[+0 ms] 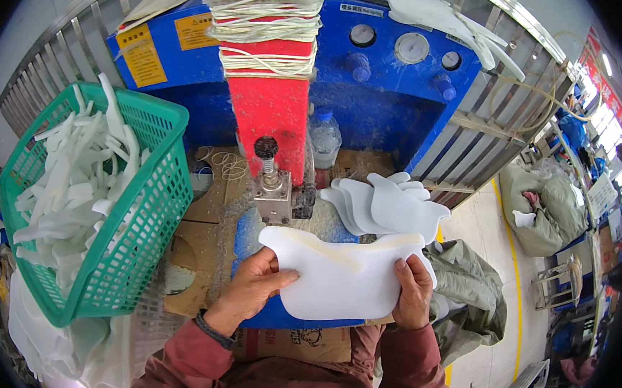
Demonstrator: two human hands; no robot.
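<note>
A white shaped foam sheet (348,283) is held flat before me, over the blue work surface. Its far edge is curved and carries a yellowish band. My left hand (254,284) pinches the left side, thumb on top and fingers underneath. At the right side, my right hand (412,291) grips the sheet between thumb and fingers. Just beyond its far edge hangs a metal nozzle head (274,199) with a black knob, mounted on a red arm (273,119). A pile of similar white foam sheets (396,207) lies beyond my right hand.
To the left stands a green plastic basket (131,243) heaped with white foam offcuts (81,185). A blue machine housing (385,55) with gauges and knobs spans the back. Near it stands a clear bottle (324,141). Greenish sacks (470,284) sit at the right, beside a yellow floor line.
</note>
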